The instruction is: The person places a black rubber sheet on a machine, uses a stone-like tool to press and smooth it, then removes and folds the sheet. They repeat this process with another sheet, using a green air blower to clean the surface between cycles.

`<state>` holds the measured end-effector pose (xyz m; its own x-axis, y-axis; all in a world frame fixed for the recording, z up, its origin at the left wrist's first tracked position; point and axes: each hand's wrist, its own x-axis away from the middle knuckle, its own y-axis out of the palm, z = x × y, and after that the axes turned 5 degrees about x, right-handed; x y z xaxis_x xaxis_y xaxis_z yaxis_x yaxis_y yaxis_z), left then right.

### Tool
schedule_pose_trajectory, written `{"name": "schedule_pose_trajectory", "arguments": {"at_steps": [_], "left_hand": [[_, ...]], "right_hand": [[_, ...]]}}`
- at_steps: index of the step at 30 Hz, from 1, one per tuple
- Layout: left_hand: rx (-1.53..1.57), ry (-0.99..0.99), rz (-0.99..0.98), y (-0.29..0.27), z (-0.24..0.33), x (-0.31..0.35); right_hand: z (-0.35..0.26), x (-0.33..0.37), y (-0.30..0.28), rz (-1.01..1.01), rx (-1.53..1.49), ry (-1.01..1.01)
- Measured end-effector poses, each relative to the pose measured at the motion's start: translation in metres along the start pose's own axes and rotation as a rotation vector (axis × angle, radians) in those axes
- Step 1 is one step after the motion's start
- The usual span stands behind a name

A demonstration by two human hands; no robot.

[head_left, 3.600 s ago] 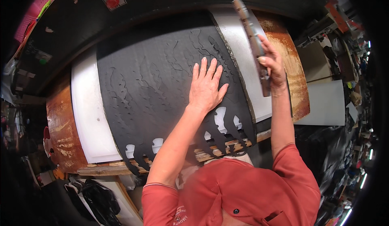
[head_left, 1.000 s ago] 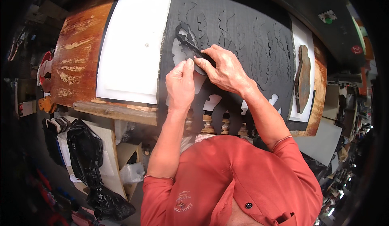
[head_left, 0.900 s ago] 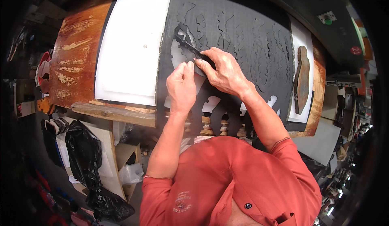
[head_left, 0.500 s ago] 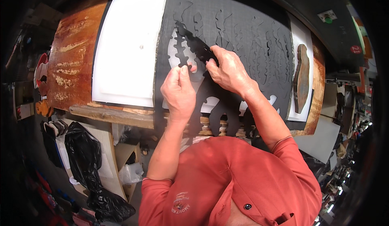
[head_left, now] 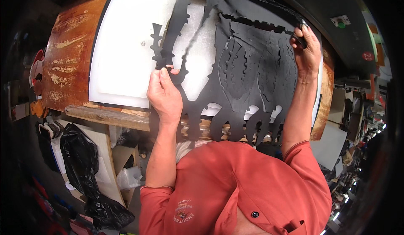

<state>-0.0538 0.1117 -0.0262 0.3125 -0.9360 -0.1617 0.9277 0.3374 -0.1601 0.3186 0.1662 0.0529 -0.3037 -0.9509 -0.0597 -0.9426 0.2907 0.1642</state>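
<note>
A large, thin black sheet (head_left: 240, 116) with curved, notched cut-outs spans the work table and hangs over its near edge. My left hand (head_left: 165, 98) pinches a narrow black notched strip (head_left: 156, 45) between thumb and fingers, beside the sheet's left part. Whether this strip is still joined to the sheet I cannot tell. At the far right, my right hand (head_left: 307, 52) grips a lifted edge of the sheet, its fingers curled around it. Several notched pieces (head_left: 235, 68) lie within the sheet's outlines. Through the left opening the white board beneath shows.
A white board (head_left: 126, 45) covers the left of the brown wooden table (head_left: 67, 58). Beyond the right hand is a dark machine body with a green button (head_left: 341, 25). A black plastic bag (head_left: 80, 159) hangs below the table at the left.
My right hand has moved far right, lifting and folding the sheet's edge, which uncovers white board at left. My left hand has shifted left with the notched strip.
</note>
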Motion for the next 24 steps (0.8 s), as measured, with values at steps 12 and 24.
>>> {"name": "schedule_pose_trajectory", "arguments": {"at_steps": [12, 24], "left_hand": [[0.254, -0.226, 0.097, -0.006, -0.002, -0.001], [0.088, 0.105, 0.170, -0.015, 0.029, -0.037]], "right_hand": [[0.017, -0.027, -0.083, 0.222, 0.317, -0.061], [-0.019, 0.032, 0.001, 0.103, 0.633, -0.203]]}}
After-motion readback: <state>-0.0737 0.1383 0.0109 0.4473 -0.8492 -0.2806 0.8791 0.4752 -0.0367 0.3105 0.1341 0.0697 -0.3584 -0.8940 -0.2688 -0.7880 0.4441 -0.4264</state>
